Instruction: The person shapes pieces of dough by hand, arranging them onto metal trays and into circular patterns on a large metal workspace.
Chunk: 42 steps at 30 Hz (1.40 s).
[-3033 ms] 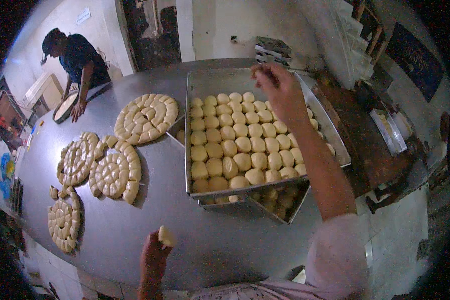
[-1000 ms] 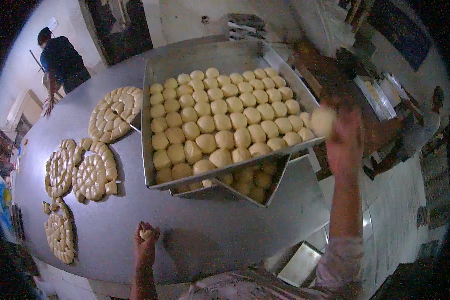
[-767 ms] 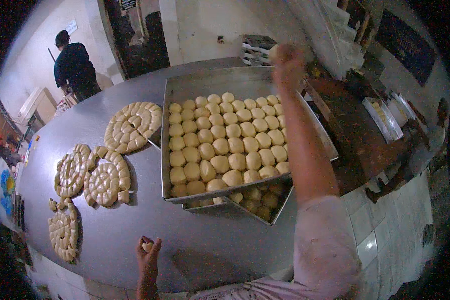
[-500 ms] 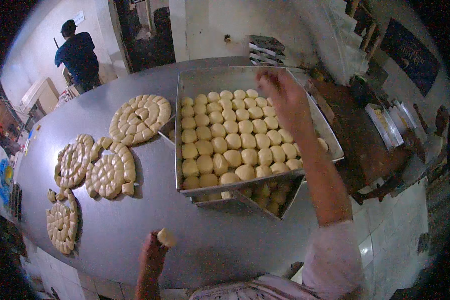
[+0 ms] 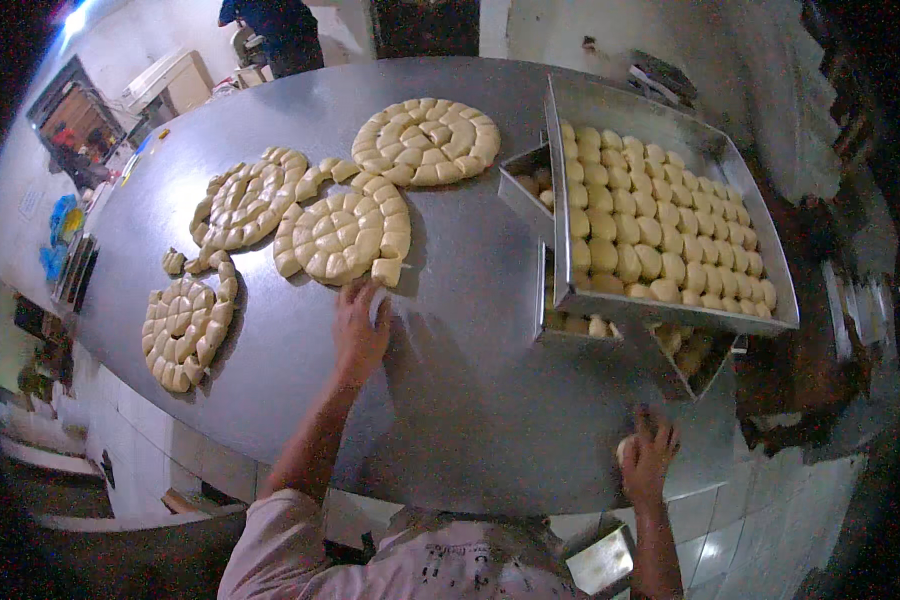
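Observation:
My left hand (image 5: 362,328) reaches over the table to the near edge of a coiled ring of cut dough pieces (image 5: 335,238). Its fingers and thumb are apart, with the fingertips at the dough's edge; whether they press on it I cannot tell. Close to the table's front edge, my right hand (image 5: 652,455) has a small dough piece (image 5: 625,450) at its thumb side, partly covered by the hand. Beyond it, a large metal tray (image 5: 670,312) holds rows of round dough balls (image 5: 660,235).
More dough coils lie at the far middle (image 5: 426,142), the left (image 5: 245,200) and the near left (image 5: 185,335). Under the big tray, other trays (image 5: 692,375) with dough balls stick out at angles. A person in dark clothing (image 5: 282,38) stands past the table's far edge.
The view has swung left. My left hand has gone forward to the dough coil, without the piece it held. My right hand has come back from above the tray to the table's front.

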Motion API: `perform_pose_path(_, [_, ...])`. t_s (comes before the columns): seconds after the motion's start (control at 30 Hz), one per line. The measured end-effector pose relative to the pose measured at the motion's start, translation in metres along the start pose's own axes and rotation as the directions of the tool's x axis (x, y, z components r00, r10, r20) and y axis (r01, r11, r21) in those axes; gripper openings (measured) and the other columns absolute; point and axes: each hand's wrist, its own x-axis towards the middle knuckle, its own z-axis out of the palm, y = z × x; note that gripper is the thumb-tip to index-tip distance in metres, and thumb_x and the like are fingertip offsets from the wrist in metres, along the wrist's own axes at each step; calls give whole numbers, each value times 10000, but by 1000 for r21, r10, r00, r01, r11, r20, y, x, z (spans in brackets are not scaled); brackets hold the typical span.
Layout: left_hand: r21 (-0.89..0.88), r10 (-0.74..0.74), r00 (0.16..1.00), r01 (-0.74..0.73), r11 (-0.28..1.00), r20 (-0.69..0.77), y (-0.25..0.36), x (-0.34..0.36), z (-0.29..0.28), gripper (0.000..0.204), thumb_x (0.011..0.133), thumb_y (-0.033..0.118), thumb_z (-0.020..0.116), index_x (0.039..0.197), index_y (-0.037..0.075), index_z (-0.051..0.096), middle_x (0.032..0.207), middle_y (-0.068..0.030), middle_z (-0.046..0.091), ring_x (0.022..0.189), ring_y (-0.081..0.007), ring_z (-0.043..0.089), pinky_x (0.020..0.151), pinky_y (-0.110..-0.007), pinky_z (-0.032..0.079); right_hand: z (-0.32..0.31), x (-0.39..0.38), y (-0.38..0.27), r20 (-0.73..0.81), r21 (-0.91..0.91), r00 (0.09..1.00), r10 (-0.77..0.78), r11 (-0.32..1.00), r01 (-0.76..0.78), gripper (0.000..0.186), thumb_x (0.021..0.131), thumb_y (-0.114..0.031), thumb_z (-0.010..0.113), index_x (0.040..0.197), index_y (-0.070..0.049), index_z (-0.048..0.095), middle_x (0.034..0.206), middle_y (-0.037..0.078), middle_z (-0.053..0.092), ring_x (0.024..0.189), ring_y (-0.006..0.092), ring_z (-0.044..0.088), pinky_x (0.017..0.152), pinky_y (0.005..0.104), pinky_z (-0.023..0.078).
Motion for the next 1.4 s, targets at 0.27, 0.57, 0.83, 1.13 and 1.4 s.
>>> perform_pose_path(0.27, [236, 149, 985, -165, 958, 87, -20, 42, 22, 404, 770, 144, 586, 1162, 86, 505, 1079, -167, 502, 1030, -349, 442, 887, -438, 357, 31, -22, -45, 53, 288, 986, 157, 943, -166, 310, 824, -224, 531, 1041, -11, 468, 1111, 191, 480, 1037, 384, 425, 935, 468, 283])
perform_pose_path(0.57, [-621, -273, 805, 583, 523, 526, 14, -49, -16, 157, 871, 172, 525, 967, 53, 488, 908, -59, 497, 847, -157, 467, 737, -288, 395, 36, 38, -15, -86, 452, 914, 396, 834, -318, 229, 720, -195, 632, 860, -25, 570, 852, 170, 538, 858, 344, 498, 767, 419, 415])
perform_pose_path(0.83, [-511, -204, 776, 564, 649, 597, 51, -73, -10, 188, 800, 99, 602, 774, 107, 416, 705, 36, 368, 656, -74, 360, 595, -233, 338, 52, 43, 38, -228, 246, 798, 557, 826, -506, 297, 654, -143, 672, 881, -25, 521, 966, 166, 515, 888, 353, 483, 818, 446, 394])
perform_pose_path(1.13, [-499, -56, 708, 549, 671, 704, 134, -50, 18, 375, 780, 121, 629, 1073, 78, 399, 890, -23, 501, 820, -119, 499, 729, -251, 421, 28, 26, 64, 113, 273, 862, 495, 818, -506, 298, 677, -100, 634, 934, -20, 507, 996, 156, 508, 1019, 352, 453, 890, 446, 361])
perform_pose_path(1.4, [-705, -330, 774, 631, 324, 541, 104, -67, 6, 157, 834, 89, 571, 936, 92, 451, 840, -3, 475, 777, -89, 466, 687, -232, 410, -72, 27, 149, 249, 906, 890, 383, 231, -353, 389, 689, -76, 596, 1060, -34, 487, 1000, 78, 533, 939, 192, 520, 797, 334, 454])
